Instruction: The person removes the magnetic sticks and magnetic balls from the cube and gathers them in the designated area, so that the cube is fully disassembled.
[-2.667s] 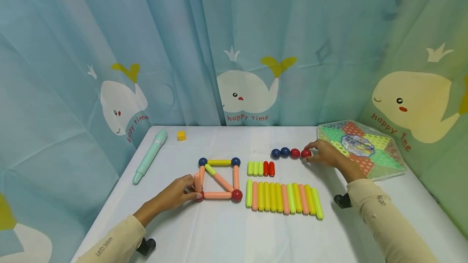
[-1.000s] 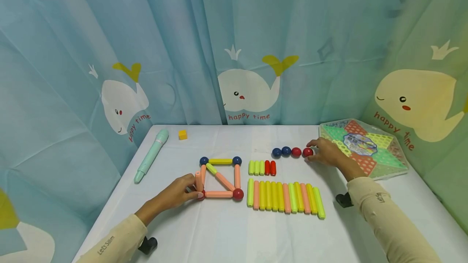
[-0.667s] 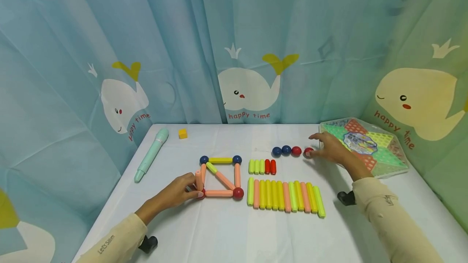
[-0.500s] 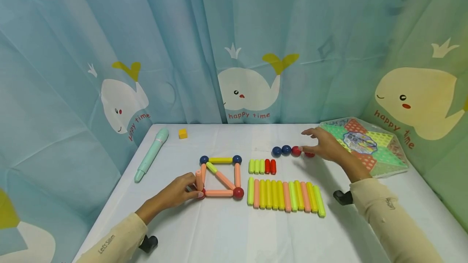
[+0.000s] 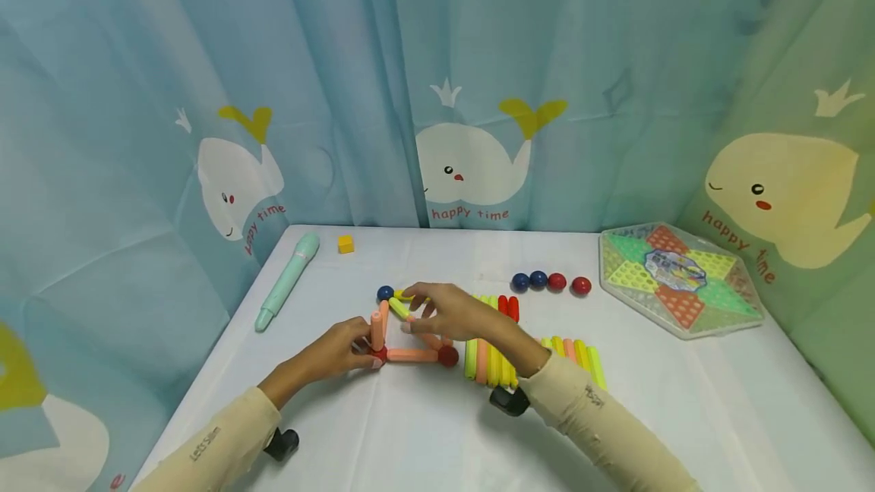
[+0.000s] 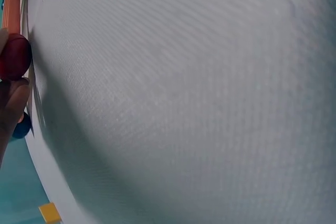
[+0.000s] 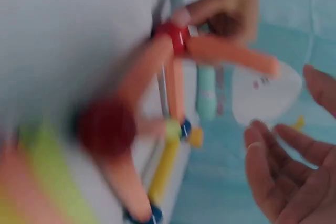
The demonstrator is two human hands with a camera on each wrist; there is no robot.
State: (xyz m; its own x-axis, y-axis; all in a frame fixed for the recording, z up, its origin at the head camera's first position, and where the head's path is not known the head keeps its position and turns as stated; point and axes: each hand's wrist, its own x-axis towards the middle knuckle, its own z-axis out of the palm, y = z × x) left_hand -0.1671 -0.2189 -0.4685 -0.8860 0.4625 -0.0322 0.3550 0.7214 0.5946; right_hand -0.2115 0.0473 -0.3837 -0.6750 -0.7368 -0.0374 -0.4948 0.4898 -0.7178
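My left hand [image 5: 335,351] pinches the red ball [image 5: 380,355] at the near-left corner of a flat square of sticks and balls. A pink stick [image 5: 377,331] stands up from that ball, against the fingers. In the left wrist view, fingertips touch the same red ball [image 6: 16,57]. Over the square hovers my right hand [image 5: 454,313], fingers spread with nothing between them, as the right wrist view also shows. It covers the far-right corner and part of the diagonal stick [image 5: 399,308]. A second red ball [image 5: 447,356] and a blue ball [image 5: 386,294] mark other corners.
Loose blue and red balls [image 5: 538,279] line up behind short red sticks [image 5: 509,307]. Long sticks [image 5: 494,367] lie in a row, partly under my right forearm. A hexagonal game board [image 5: 677,279], a mint-green tube [image 5: 287,283] and a yellow cube [image 5: 345,244] are farther off.
My right hand has left the rightmost red ball, which stays on the table, and has swung left over the square. My left hand keeps its hold at the corner.
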